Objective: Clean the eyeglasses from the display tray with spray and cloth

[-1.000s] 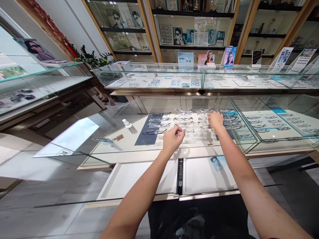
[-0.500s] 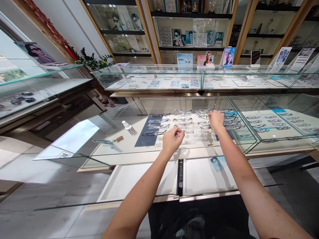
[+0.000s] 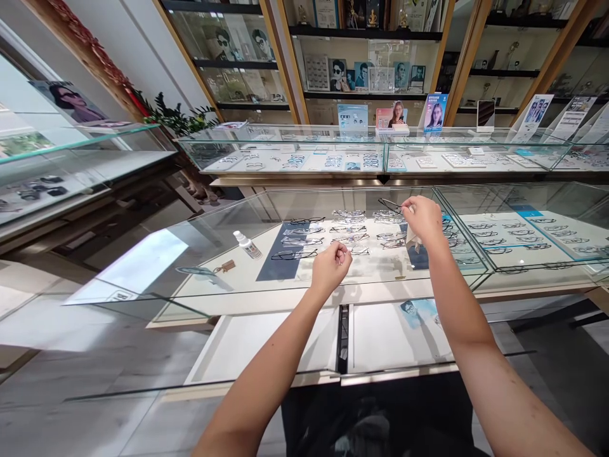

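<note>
My right hand pinches a dark-rimmed pair of glasses, raised above the rows in the glass display case. A pale cloth hangs below that hand. My left hand is held over the case's front part with its fingers curled together; what they hold, if anything, is too small to tell. Beside it lie a column of glasses and, farther left, more glasses on a dark blue mat.
A white spray bottle and a brown tag lie at the case's left. Open white drawers sit below its front edge. Glass panes divide the case at right. Another glass counter stands behind.
My right hand has risen and moved slightly right, now with the glasses lifted out of the rows and the cloth visible. My left hand has barely moved.
</note>
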A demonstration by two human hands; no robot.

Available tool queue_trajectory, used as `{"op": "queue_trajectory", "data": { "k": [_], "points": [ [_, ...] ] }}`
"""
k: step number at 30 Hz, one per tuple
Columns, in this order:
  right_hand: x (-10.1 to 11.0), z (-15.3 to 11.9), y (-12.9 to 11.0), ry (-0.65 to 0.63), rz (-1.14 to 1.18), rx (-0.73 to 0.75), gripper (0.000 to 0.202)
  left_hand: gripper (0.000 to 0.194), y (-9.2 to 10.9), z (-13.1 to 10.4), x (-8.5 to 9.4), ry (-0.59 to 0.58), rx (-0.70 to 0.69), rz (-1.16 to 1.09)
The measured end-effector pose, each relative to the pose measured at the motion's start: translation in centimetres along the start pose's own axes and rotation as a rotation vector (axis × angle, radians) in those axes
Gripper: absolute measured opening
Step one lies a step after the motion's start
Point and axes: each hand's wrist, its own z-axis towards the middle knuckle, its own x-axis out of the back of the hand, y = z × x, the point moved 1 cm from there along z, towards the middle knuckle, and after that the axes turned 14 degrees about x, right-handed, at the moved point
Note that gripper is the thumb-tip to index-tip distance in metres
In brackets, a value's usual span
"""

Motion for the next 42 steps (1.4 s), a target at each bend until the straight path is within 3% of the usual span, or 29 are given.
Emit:
{"op": "queue_trajectory", "data": {
  "k": [7,13,16,19,30,42],
  "points": [
    [3.6,-1.8,-2.6,0.233,0.433,0.164,0.013,0.006,2.3,0.1,0.3,-0.057,-0.051,-0.116],
    [6.2,-3.7,-5.0,0.309,0.657,0.229,0.010,0.007,8.1,1.4,2.2,-0.189,-0.151,-0.337],
    [6.9,-4.5,-5.9,0.332,0.725,0.230,0.010,0.013,11.4,1.8,3.5,-0.208,-0.230,-0.457],
    [7.4,-5.3,-6.6,0.357,0.780,0.232,0.009,0.018,13.4,1.5,4.7,-0.208,-0.294,-0.507],
    [7.7,-7.4,-8.5,0.252,0.881,0.290,0.008,0.021,13.3,-0.9,6.5,-0.186,-0.336,-0.398],
    [7.7,-7.7,-8.9,0.252,0.878,0.316,0.007,0.015,13.3,-1.3,6.5,-0.143,-0.379,-0.336]
  ]
}}
